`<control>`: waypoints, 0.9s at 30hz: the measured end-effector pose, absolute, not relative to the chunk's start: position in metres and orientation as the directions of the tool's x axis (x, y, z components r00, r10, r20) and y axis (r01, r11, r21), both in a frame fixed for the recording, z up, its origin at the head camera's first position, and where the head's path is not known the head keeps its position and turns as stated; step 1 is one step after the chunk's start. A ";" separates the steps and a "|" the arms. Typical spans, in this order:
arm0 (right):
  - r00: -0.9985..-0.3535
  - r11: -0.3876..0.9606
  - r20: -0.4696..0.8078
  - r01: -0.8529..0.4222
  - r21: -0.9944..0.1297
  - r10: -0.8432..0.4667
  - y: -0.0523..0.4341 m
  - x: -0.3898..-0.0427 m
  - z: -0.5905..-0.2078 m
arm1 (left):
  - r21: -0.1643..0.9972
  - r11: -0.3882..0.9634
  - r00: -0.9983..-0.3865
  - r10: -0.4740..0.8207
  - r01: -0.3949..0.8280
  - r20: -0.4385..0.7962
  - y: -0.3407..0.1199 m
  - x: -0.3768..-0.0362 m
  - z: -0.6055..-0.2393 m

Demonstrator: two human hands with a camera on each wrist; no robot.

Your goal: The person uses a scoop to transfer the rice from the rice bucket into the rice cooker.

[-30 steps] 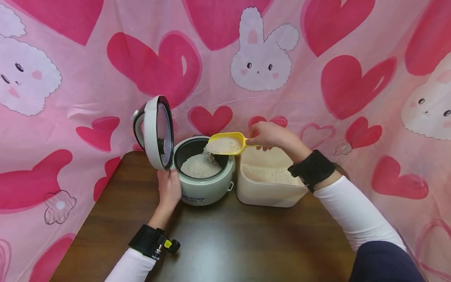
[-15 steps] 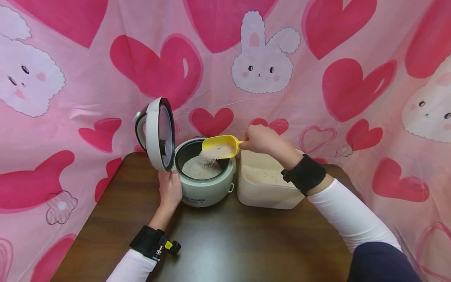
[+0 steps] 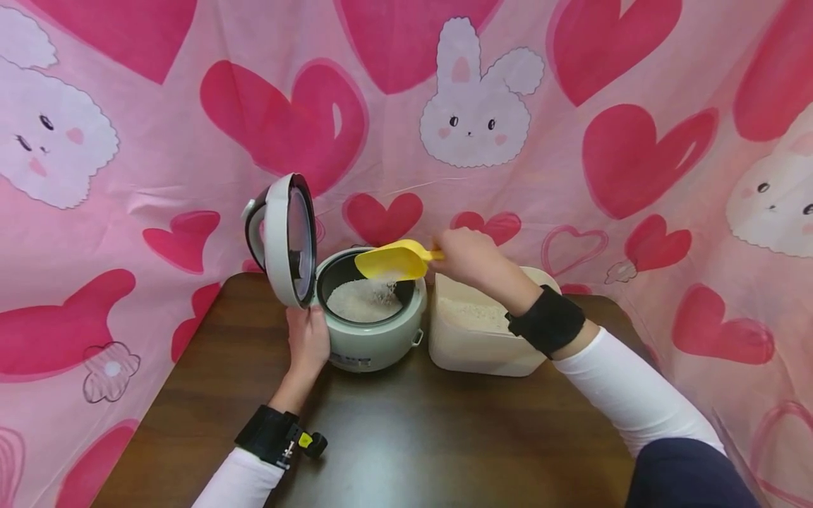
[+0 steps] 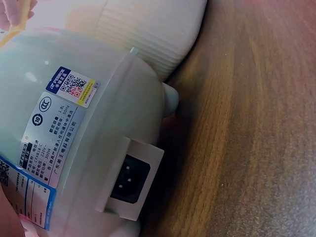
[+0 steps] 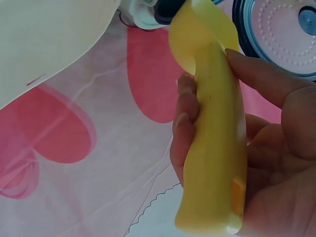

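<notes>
A yellow scoop (image 3: 389, 261) is tipped over the open rice cooker (image 3: 375, 346), and rice grains fall from it. White rice (image 3: 358, 300) is heaped in the cooker's dark inner pot. My right hand (image 3: 473, 257) grips the scoop by its handle (image 5: 215, 143), thumb along one side and fingers curled round the other. Flat against the cooker's left side, below the raised lid (image 3: 276, 240), rests my left hand (image 3: 308, 335); its fingertips are partly hidden by the lid. The left wrist view shows the cooker's labels (image 4: 52, 138) and power socket (image 4: 132, 178).
Right beside the cooker stands a cream bin (image 3: 483, 353) with more rice (image 3: 473, 315) inside, under my right forearm. Both sit on a dark wooden table (image 3: 406, 437). A pink heart-patterned cloth (image 3: 381, 162) hangs close behind the table.
The right hand has moved left and tilted the scoop further over the pot. Rice visible in the scoop has mostly poured out into the cooker. The left hand stays in place.
</notes>
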State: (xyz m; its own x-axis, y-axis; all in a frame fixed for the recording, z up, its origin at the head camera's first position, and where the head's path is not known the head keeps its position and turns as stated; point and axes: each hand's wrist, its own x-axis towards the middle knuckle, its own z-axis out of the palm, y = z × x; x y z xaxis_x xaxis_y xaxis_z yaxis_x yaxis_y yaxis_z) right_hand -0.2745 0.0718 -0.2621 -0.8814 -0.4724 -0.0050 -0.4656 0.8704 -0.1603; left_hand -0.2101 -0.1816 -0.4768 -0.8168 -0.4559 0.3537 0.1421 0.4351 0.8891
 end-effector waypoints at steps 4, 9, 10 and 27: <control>-0.884 0.872 0.023 -0.465 -0.152 -0.467 0.077 -0.273 -0.264 | 0.888 0.438 -0.821 -0.452 0.136 0.348 -0.182 -0.210 -0.477; -0.874 0.864 0.066 -0.486 -0.128 -0.482 0.083 -0.273 -0.268 | 0.880 0.454 -0.821 -0.442 0.143 0.362 -0.182 -0.212 -0.477; -0.872 0.863 0.073 -0.489 -0.127 -0.483 0.085 -0.273 -0.269 | 0.879 0.456 -0.821 -0.442 0.142 0.362 -0.182 -0.212 -0.477; -0.839 0.768 -0.046 -0.472 -0.433 -0.542 0.154 -0.288 -0.284 | 0.884 0.445 -0.821 -0.445 0.144 0.358 -0.183 -0.212 -0.480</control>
